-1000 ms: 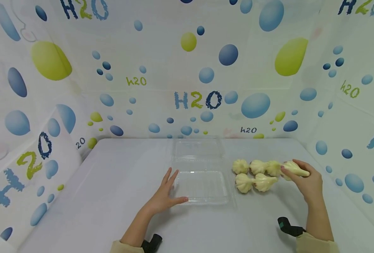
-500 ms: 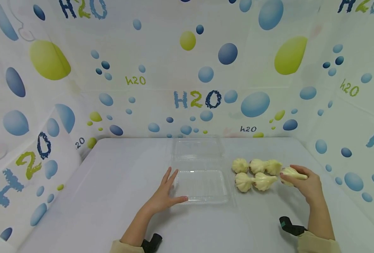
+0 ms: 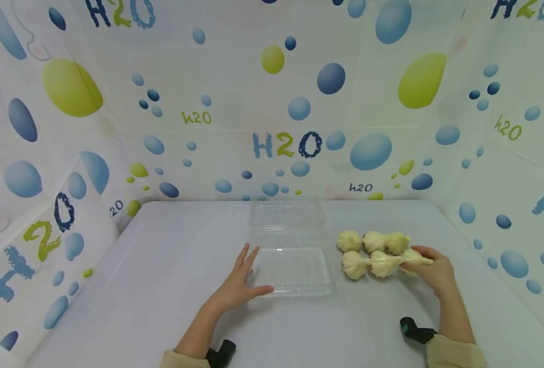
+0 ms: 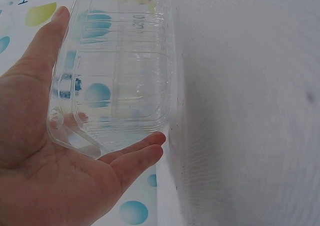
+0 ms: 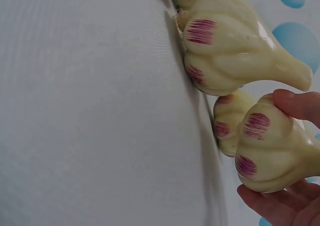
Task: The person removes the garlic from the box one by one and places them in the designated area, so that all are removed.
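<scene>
My right hand (image 3: 437, 276) pinches a garlic bulb (image 3: 416, 257) between thumb and fingers, at the right end of the nearer of two rows of garlic. In the right wrist view this held bulb (image 5: 265, 148) is cream-coloured with purple streaks, its stem towards the hand. Beside it lies another streaked garlic bulb (image 5: 230, 55). To the left stands a clear plastic clamshell container (image 3: 295, 271) with its lid (image 3: 288, 217) laid back. My left hand (image 3: 235, 291) rests at the container's left near corner, fingers and thumb spread along its sides, as the left wrist view also shows.
Several more garlic bulbs (image 3: 349, 241) lie in two rows right of the container. The white table (image 3: 171, 255) backs onto a printed sheet (image 3: 235, 61) with blue and green spots. Black wrist devices (image 3: 416, 330) sit at both sleeves.
My right hand has moved the garlic bulb left and nearer to me, from beside the far row to the end of the nearer row. The left hand and container have stayed put.
</scene>
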Action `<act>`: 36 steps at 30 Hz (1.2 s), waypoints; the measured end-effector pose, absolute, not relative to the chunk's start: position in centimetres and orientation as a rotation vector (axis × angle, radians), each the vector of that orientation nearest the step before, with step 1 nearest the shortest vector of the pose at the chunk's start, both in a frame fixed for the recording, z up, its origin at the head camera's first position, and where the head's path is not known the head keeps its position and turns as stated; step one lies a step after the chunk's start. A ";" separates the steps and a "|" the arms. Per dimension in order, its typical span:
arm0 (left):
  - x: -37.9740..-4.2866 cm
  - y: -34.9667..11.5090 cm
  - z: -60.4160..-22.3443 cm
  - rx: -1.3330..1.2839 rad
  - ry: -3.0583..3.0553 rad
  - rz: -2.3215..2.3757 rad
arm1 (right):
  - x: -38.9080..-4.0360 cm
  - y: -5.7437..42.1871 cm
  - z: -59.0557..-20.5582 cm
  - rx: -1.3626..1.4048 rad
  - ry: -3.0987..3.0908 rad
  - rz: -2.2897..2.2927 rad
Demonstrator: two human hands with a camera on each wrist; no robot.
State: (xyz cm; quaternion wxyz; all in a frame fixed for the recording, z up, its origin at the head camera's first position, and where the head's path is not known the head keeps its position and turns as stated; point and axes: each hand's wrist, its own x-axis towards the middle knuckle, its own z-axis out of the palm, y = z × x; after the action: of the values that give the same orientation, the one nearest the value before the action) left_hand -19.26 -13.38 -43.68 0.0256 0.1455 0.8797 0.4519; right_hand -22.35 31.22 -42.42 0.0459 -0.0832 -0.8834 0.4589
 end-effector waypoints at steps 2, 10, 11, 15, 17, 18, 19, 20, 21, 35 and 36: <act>-19.3 -13.3 -43.7 0.440 2.712 1.400 | -22.5 31.1 -42.6 -0.241 -2.701 1.389; -19.3 -13.3 -43.7 0.429 2.718 1.387 | -22.9 30.8 -43.1 -0.238 -2.728 1.377; -19.3 -13.3 -43.7 0.427 2.717 1.387 | -23.0 30.8 -43.1 -0.235 -2.732 1.378; -19.3 -13.4 -43.5 0.437 2.712 1.399 | -22.9 30.7 -43.2 -0.235 -2.746 1.379; -19.4 -13.4 -43.5 0.438 2.706 1.404 | -22.8 30.7 -43.3 -0.228 -2.755 1.369; -19.4 -13.4 -43.6 0.440 2.703 1.407 | -22.7 30.7 -43.3 -0.224 -2.757 1.369; -19.4 -13.4 -43.6 0.442 2.702 1.407 | -22.7 30.6 -43.3 -0.222 -2.758 1.371; -19.4 -13.4 -43.6 0.443 2.701 1.409 | -22.7 30.6 -43.3 -0.220 -2.759 1.376; -19.4 -13.4 -43.7 0.441 2.698 1.408 | -22.7 30.6 -43.2 -0.220 -2.759 1.381; -19.5 -13.3 -43.9 0.410 2.692 1.408 | -22.4 31.2 -42.8 -0.234 -2.739 1.360; -19.5 -13.3 -43.9 0.407 2.692 1.407 | -22.4 31.3 -42.8 -0.236 -2.739 1.366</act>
State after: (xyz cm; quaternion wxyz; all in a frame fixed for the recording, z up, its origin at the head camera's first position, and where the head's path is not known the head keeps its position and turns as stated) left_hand -19.46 -13.29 -43.90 0.0383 0.1327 0.8778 0.4588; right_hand -22.37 31.34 -42.82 0.0357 -0.0767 -0.8917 0.4447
